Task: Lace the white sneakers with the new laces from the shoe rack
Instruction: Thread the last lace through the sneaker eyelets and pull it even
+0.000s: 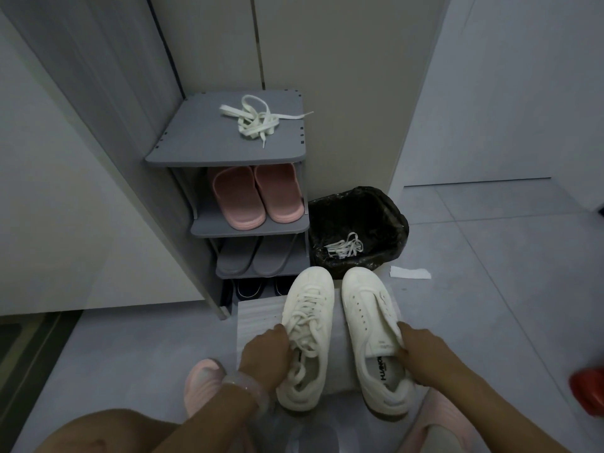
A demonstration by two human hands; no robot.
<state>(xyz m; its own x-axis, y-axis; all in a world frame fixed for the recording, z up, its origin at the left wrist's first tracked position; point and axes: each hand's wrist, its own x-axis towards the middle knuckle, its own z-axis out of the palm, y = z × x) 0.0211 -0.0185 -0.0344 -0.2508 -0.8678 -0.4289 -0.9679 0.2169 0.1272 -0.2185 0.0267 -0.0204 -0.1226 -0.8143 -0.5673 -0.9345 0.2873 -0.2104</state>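
Observation:
Two white sneakers stand side by side on a white foam sheet [255, 318] on the floor. The left sneaker [310, 308] is laced. My left hand [266, 354] grips its side at the opening. The right sneaker [366, 308] shows bare eyelets with no lace. My right hand [421, 354] holds its outer side, fingers curled into the opening. A loose bundle of white laces [256, 120] lies on the top shelf of the grey shoe rack [183, 148], well beyond both hands.
The rack holds pink slippers [256, 196], grey slippers [248, 256] and dark shoes below. A bin with a black bag [376, 207] stands right of the rack with laces [344, 248] inside. A paper scrap [410, 273] lies on the tiles. A red object [588, 390] is at the right edge.

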